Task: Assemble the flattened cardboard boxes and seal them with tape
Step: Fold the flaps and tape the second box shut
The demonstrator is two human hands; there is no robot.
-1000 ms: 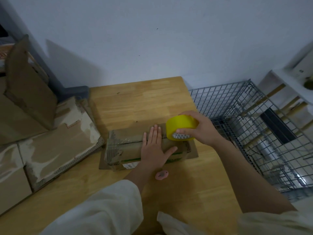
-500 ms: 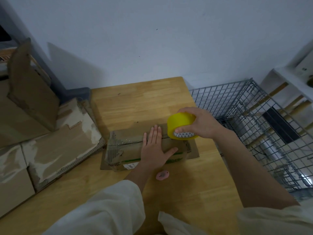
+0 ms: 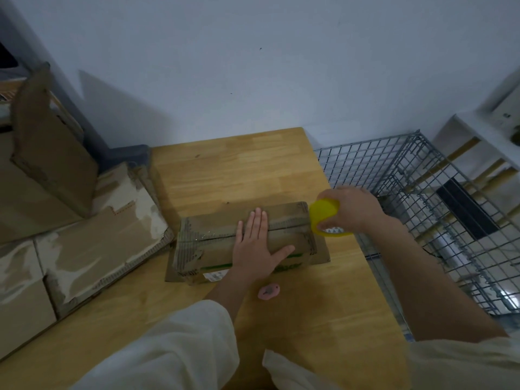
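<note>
A small brown cardboard box [image 3: 208, 243] with old tape on it lies in the middle of the wooden table [image 3: 230, 170]. My left hand [image 3: 257, 249] presses flat on the box's top, fingers straight. My right hand [image 3: 351, 209] grips a yellow roll of tape [image 3: 323, 215] just past the box's right end. A clear strip of tape seems to run along the top seam from the roll; it is hard to make out.
A small pink object [image 3: 269, 291] lies on the table in front of the box. Worn cardboard boxes [image 3: 92, 240] are stacked at the left. A wire mesh cage [image 3: 422, 198] stands right of the table. The white wall is behind.
My right hand has carried the yellow roll to the right, from over the box's middle to beyond its right end. My left hand has stayed flat on the box.
</note>
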